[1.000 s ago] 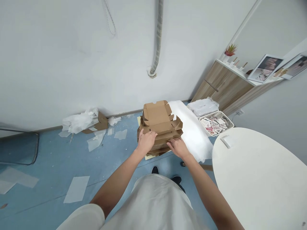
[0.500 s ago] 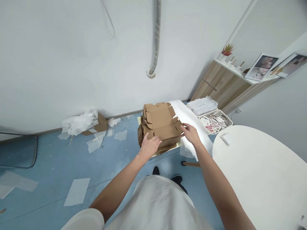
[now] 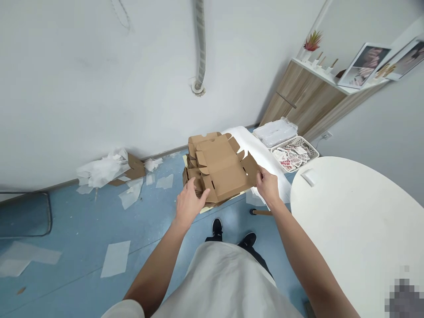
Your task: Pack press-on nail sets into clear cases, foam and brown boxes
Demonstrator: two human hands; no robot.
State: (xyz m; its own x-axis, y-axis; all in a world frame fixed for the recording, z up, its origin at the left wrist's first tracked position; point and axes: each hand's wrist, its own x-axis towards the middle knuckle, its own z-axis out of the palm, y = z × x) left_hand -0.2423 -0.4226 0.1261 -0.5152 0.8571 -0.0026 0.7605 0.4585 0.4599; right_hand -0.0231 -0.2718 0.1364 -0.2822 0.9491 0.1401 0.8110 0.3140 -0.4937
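Observation:
A flat brown cardboard box blank (image 3: 223, 170) is lifted off a stack of similar blanks (image 3: 194, 152) on a low stand. My left hand (image 3: 188, 204) grips its near left edge, fingers curled under it. Closed on its right edge is my right hand (image 3: 268, 186). The blank tilts toward me above the stack.
A white round table (image 3: 351, 229) stands at the right. Behind the stack lie a white foam roll (image 3: 255, 148), a clear plastic box (image 3: 274, 131) and a basket of stickers (image 3: 294, 154). White paper scraps (image 3: 115, 264) and torn cardboard litter the blue floor. A wooden cabinet (image 3: 304, 104) stands at the back right.
Both hands left the front of the stack, took the top blank by its two sides and lifted it toward me. The view shifted slightly.

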